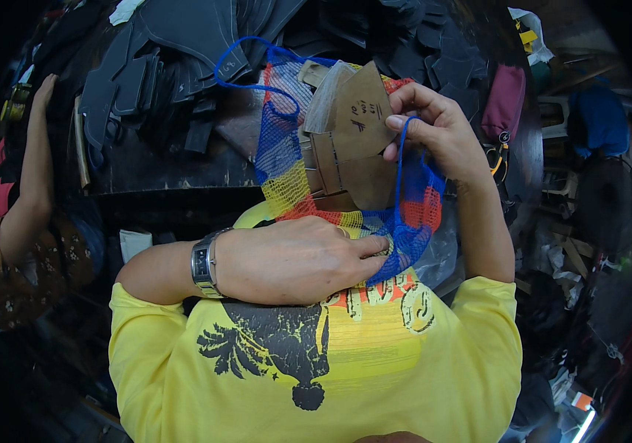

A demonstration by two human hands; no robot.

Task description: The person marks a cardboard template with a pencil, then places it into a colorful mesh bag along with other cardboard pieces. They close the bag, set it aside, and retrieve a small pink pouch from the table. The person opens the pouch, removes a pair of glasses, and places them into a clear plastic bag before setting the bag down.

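Red, yellow and blue mesh net bag [286, 166] with flat brown cardboard pattern pieces [356, 136], held at chest. Likely light, limp, snag-prone; best gripped at rim cord. Right hand [441, 133] pinching blue cord and cardboard; left hand [294, 258] closed around bag bottom. Dark cut leather pieces [183, 44] on bench beyond.

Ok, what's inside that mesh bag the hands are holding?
Brown, flat cardboard-like pattern pieces stick out of the mesh bag, which the right hand holds by a blue handle. The left hand covers the bag's bottom, so anything lying lower down stays hidden.
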